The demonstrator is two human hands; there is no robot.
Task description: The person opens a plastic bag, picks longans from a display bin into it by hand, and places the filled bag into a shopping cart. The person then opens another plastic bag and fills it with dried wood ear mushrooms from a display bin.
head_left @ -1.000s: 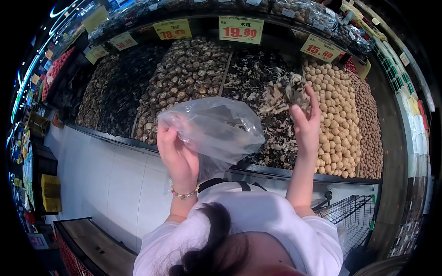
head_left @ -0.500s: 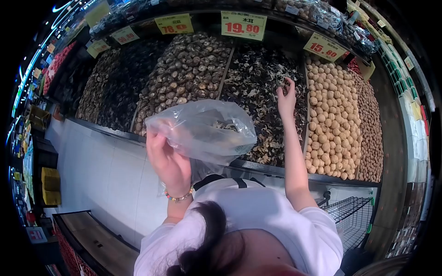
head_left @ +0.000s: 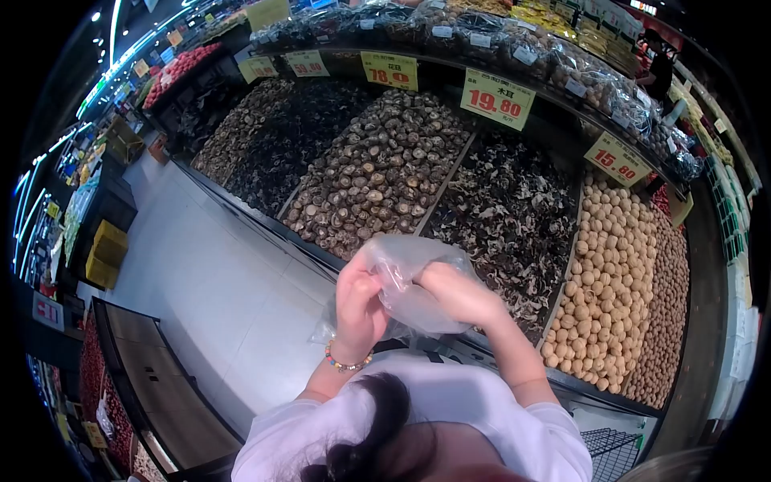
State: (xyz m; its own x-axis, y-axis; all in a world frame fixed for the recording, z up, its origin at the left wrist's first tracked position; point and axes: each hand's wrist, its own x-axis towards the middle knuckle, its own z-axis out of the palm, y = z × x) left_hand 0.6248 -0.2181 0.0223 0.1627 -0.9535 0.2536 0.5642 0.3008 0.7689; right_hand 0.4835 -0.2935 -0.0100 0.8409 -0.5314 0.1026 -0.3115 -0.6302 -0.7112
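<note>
A clear plastic bag [head_left: 426,309] hangs in front of my chest, near the front edge of the bins. My left hand [head_left: 359,301], with a beaded bracelet at the wrist, is closed on the bag's left side. Inside the bag's mouth is my right hand [head_left: 456,293]; its fingers are hidden by plastic, and whether they hold anything does not show. Beyond the bag lie dried black fungus [head_left: 518,217] and, left of it, dried mushrooms [head_left: 381,173]. Walnuts [head_left: 610,273] fill the bin to the right.
Price signs [head_left: 497,98] line the shelf behind the bins, below bagged goods [head_left: 482,40]. A wire cart [head_left: 610,451] stands at the lower right. At the lower left is a dark stand [head_left: 152,377]. A person in dark clothes [head_left: 658,68] is at the far right.
My right hand has come back from the black fungus and entered the bag. The bag and my left hand are farther right and lower in view, and the view has turned.
</note>
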